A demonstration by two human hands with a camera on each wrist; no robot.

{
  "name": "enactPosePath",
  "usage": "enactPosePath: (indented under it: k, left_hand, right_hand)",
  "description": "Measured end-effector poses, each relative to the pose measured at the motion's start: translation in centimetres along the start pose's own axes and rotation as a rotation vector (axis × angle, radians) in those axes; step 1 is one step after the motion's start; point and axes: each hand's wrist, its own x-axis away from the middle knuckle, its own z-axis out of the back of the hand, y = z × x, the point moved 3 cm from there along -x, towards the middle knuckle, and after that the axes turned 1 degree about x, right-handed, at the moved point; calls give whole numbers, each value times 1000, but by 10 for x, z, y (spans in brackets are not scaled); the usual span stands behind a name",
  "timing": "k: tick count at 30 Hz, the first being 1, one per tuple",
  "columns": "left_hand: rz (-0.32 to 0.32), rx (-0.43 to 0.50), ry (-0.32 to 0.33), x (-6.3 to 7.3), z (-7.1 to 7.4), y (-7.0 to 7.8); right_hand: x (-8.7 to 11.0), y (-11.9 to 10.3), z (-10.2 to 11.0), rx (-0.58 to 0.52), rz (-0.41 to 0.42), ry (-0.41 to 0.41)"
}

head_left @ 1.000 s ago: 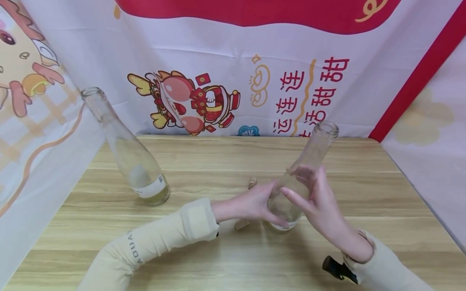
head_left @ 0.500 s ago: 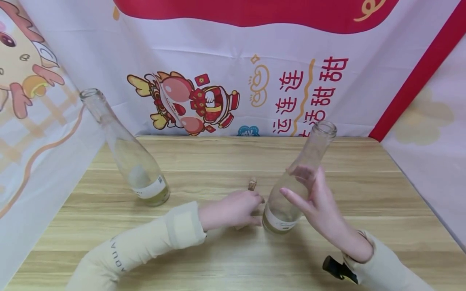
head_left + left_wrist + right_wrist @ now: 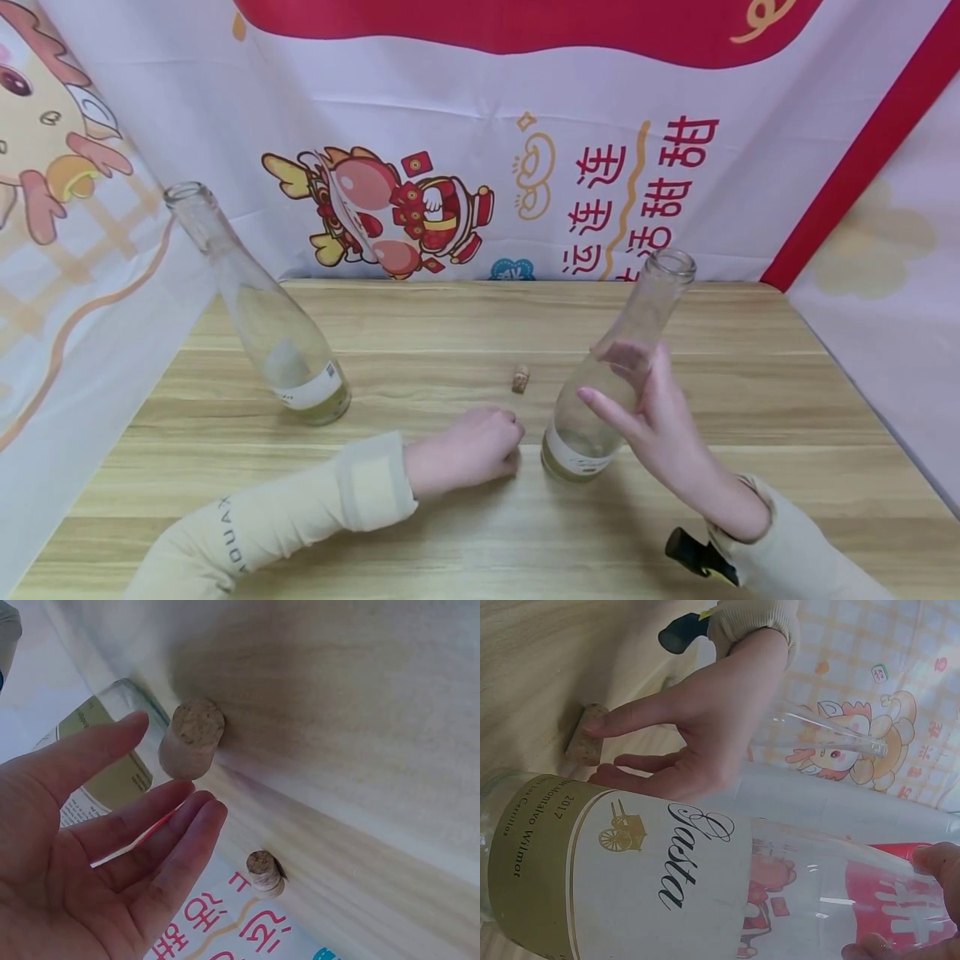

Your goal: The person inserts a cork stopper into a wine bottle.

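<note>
Near the table's middle, my left hand has its thumb and fingers spread about a cork. In the left wrist view the cork stands just beyond the fingertips, with a gap visible; in the head view the hand hides it. My right hand holds a clear glass bottle by its upper body, thumb on one side and fingers on the other. That bottle stands on the table, uncorked, its white and gold label facing the right wrist camera. A second cork stands farther back, between the left hand and the bottle.
Another clear bottle, open at the top with a little pale liquid low down, stands at the table's left. Behind the wooden table hangs a printed white and red cloth. A black object sits at the right wrist.
My left hand has let go of the bottle's lower part and moved left, down to the nearer cork. The right hand keeps its hold on the bottle.
</note>
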Motion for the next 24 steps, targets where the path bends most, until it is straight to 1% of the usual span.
enactPosePath:
  k: [4,7,16,17,20,24]
  left_hand:
    - [16,47,-10,2,-3,0]
    - [21,59,-13,3,-6,0]
    - [-1,25,24,2,-10,1]
    - [-3,26,31,2,-10,1]
    - [3,71,52,1,-6,0]
    - [10,121,104,0,5,0]
  right_hand:
    - [0,0,0,-9,3,7]
    - [0,1,0,-17,5,11]
    - [0,1,-1,-26,16,16]
    - [0,1,-1,-25,14,15]
    - [0,1,-1,-19,9,13]
    - [0,1,0,-11,8,10]
